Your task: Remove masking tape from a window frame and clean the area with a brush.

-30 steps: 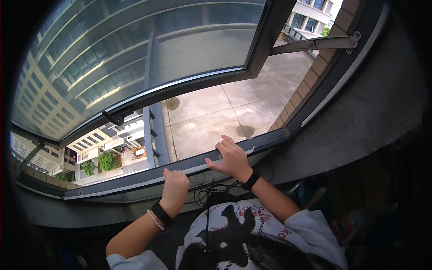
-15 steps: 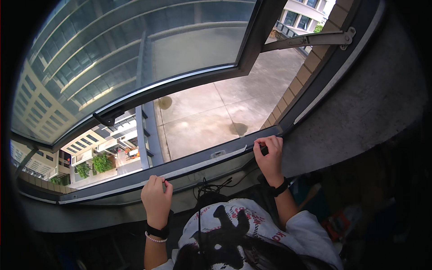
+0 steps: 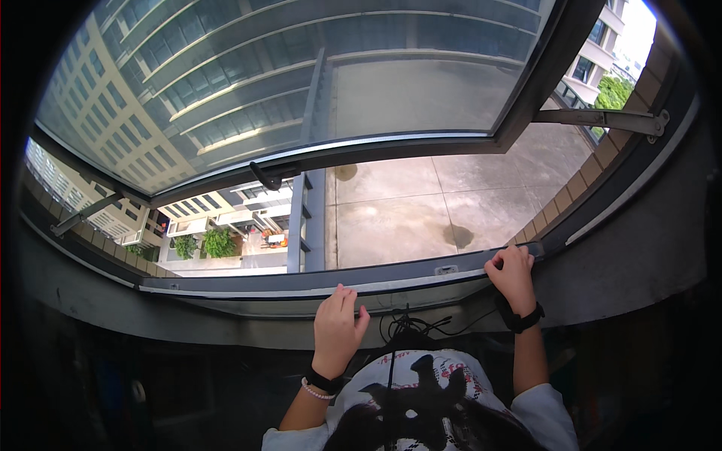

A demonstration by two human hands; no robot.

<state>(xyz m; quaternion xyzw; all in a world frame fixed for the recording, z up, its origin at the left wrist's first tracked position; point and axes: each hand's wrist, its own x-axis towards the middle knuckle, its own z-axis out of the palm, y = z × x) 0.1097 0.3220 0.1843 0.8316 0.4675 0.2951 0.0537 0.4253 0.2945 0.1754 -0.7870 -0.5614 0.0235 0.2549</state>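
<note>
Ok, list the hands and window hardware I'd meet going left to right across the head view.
Left metal stay, black window handle, left hand, small metal plate, right hand, right metal stay.

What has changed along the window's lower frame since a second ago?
The right hand moved right along the grey metal frame, past the small silvery plate, fingers curling. The left hand stays beside the long white strip; the glass sash remains open.

We're indoors, up high, at an outward-tilted window [image 3: 316,105]; look, concrete terrace [image 3: 496,177] beyond the window, small trees [image 3: 218,242] well below it, pale multi-storey block [image 3: 596,54] past it; inside, too dark to tell the room's kind
</note>
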